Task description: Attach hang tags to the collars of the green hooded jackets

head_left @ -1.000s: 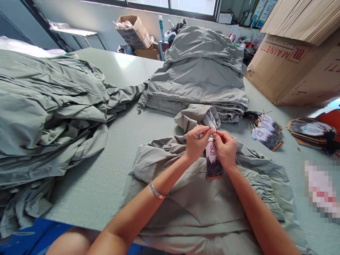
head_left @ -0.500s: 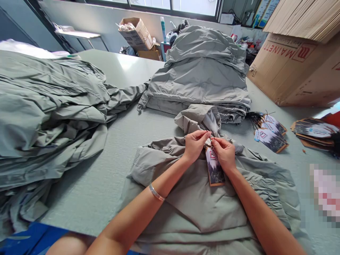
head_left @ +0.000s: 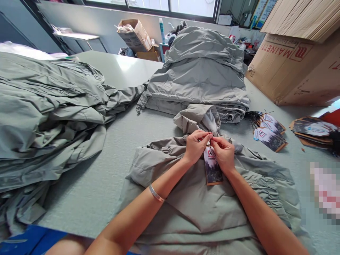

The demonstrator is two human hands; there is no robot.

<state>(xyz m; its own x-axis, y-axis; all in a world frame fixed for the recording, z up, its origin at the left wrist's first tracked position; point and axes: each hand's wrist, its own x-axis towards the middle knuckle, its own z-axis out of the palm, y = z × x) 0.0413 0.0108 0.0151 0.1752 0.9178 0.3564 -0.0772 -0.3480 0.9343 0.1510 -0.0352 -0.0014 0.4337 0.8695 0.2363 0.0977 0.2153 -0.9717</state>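
Observation:
A grey-green hooded jacket point(head_left: 186, 198) lies spread in front of me, its hood point(head_left: 198, 117) pointing away. At its neck, my left hand point(head_left: 196, 147) and my right hand point(head_left: 223, 152) meet, fingertips pinched on a thin black string point(head_left: 210, 133). From that string hangs a hang tag point(head_left: 213, 170) with a forest print, a red logo and a brown lower edge, resting on the jacket. The string's ends are partly hidden by my fingers, and I cannot tell how it is looped.
Beyond the jacket stands a stack of folded grey garments point(head_left: 199, 78). More garments point(head_left: 47, 109) are heaped at left. Right of the hood lie strung hang tags point(head_left: 271, 134) and another tag pile point(head_left: 313, 129). A large cardboard box point(head_left: 294, 71) occupies the table's far right.
My fingertips have drawn closer together on the string. The hang tag has swung slightly to the left. The jacket stays in place.

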